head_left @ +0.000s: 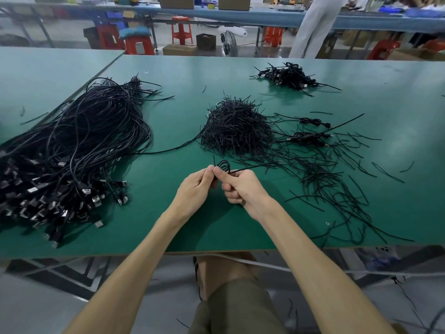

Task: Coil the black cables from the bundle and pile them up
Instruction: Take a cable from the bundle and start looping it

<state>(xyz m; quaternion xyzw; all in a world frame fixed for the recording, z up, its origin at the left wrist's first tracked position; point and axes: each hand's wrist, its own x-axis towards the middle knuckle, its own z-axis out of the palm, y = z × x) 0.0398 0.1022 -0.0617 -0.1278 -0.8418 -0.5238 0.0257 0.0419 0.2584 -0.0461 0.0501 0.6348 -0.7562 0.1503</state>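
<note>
A big bundle of black USB cables [79, 141] lies on the left of the green table [168, 225], plugs toward me. At the table's middle front, my left hand [195, 189] and my right hand [240, 186] meet and together pinch a small coiled black cable [224, 166]; its loops stick up above my fingertips and a thin tail runs off to the right. A pile of coiled cables [287, 77] sits at the far right. Two more coiled cables [310, 136] lie right of centre.
A heap of short black twist ties [236, 128] sits mid-table, with many loose ties [337, 184] scattered to the right. One long cable runs from the heap toward the bundle. Red stools, boxes and a standing person are beyond the far edge.
</note>
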